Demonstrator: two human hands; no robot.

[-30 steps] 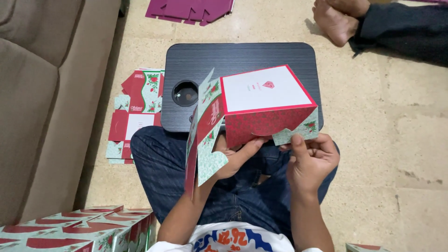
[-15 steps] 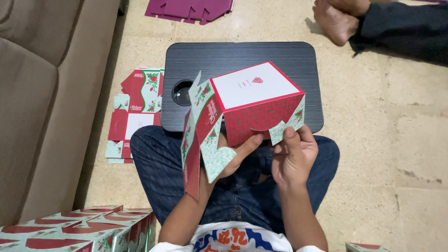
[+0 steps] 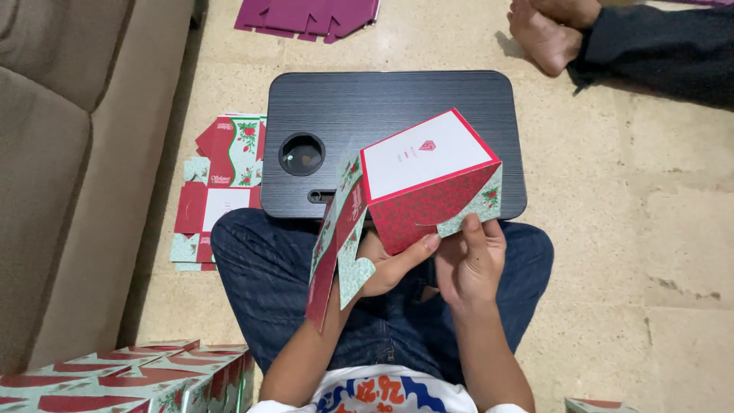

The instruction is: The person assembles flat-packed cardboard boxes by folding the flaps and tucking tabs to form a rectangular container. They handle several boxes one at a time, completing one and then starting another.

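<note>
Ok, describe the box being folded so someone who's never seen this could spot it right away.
Find the dark lap tray resting over the seated person's jeans. Just above its near edge, the left hand and right hand hold up a half-folded carton. Unlike the flat blanks on the floor and the finished boxes by the couch, it stands open, with a white red-bordered top panel and loose green flaps.

gift box (image 3: 428, 180): white top panel with red edging, red patterned side, mint-green flaps with red flowers. lap tray (image 3: 397, 115) black, fine-lined. flat cartons (image 3: 222, 187) red, white, mint. magenta sheets (image 3: 306, 15). jeans (image 3: 260, 283) dark blue.
</note>
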